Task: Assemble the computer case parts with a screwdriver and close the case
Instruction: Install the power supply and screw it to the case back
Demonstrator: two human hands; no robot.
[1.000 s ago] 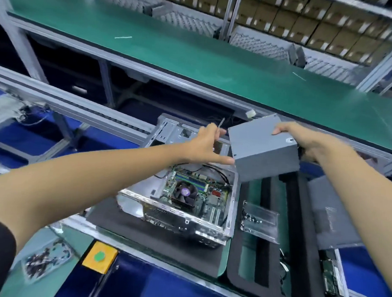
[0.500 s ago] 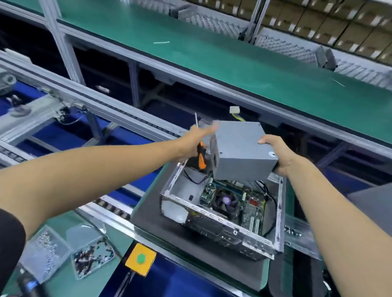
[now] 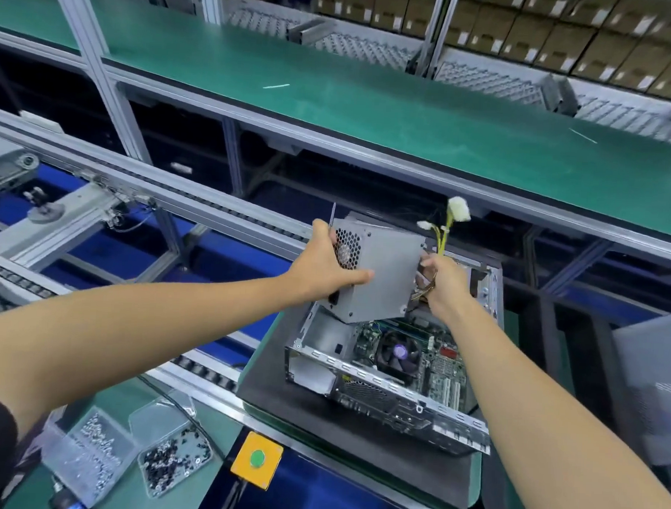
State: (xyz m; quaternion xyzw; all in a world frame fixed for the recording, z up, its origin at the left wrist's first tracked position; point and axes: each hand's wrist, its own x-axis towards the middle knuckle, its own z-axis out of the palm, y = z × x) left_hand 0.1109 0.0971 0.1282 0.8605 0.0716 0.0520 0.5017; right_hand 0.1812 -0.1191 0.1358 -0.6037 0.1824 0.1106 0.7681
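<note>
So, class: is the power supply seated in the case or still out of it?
Out: both hands hold the power supply tilted above the open case.

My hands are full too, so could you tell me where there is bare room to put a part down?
The long green shelf behind the conveyor rail is mostly bare. The black mat has a free strip in front of the computer case. The near left corner is crowded with screw trays.
</note>
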